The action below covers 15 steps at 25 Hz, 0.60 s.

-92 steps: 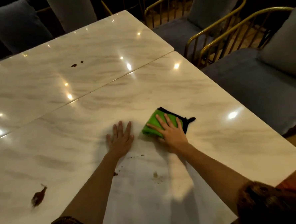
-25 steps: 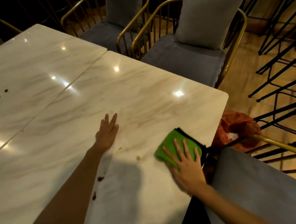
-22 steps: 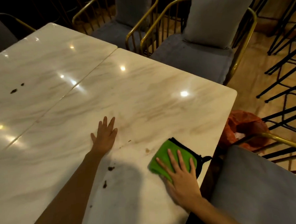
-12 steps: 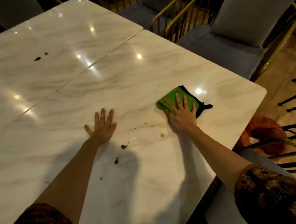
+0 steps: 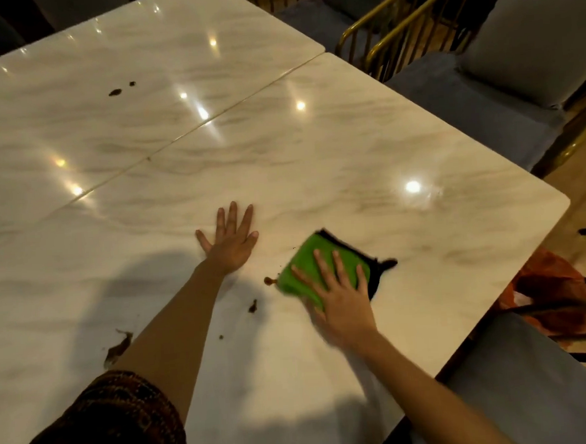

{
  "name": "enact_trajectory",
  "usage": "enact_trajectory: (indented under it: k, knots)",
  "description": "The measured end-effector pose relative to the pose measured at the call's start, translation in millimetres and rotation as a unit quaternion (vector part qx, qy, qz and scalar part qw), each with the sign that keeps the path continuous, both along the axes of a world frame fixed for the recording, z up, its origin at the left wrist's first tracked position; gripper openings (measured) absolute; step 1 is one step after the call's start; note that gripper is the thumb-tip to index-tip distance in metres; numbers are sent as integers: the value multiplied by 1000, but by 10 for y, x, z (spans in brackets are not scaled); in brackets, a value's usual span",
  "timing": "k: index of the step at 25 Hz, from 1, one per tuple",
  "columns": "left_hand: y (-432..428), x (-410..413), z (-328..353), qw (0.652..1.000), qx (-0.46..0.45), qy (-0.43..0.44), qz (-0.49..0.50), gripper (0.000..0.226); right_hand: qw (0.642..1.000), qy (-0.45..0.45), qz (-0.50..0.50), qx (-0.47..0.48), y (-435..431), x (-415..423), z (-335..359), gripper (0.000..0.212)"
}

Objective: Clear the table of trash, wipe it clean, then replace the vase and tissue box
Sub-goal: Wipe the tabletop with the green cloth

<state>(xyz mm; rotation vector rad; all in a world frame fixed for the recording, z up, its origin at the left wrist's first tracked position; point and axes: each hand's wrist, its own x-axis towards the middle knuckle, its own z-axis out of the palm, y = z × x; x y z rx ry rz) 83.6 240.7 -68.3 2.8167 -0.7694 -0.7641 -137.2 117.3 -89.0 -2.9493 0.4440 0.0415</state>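
A white marble table (image 5: 315, 158) fills the view. My right hand (image 5: 341, 297) presses flat, fingers straight, on a folded green cloth with a black edge (image 5: 304, 265) near the table's right side. My left hand (image 5: 231, 239) lies flat on the marble, fingers spread, to the left of the cloth. Brown stains (image 5: 254, 306) sit between my arms, one touching the cloth's left edge. A larger brown smear (image 5: 119, 347) lies beside my left forearm. Two dark spots (image 5: 115, 92) mark the far table top. No vase or tissue box is in view.
Grey cushioned chairs with gold frames (image 5: 482, 83) stand along the far right side. A nearer grey chair seat (image 5: 535, 389) is at the bottom right. An orange bag (image 5: 549, 292) sits on the floor past the table's right corner. A seam (image 5: 176, 139) joins two table tops.
My right hand has pulled the green cloth back toward me and a little left, up to the brown spots. My left hand stays flat in the same place.
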Motion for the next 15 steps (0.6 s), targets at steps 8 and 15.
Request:
enact_trajectory:
  k: [8,15]
  knots:
    - [-12,1,-48,1000,-2,-1,3,56,995,70,-63,33,-552,1233,57,51]
    - [206,237,162,999,-12,-7,-51,53,996,23,82,13,768,-56,11,55]
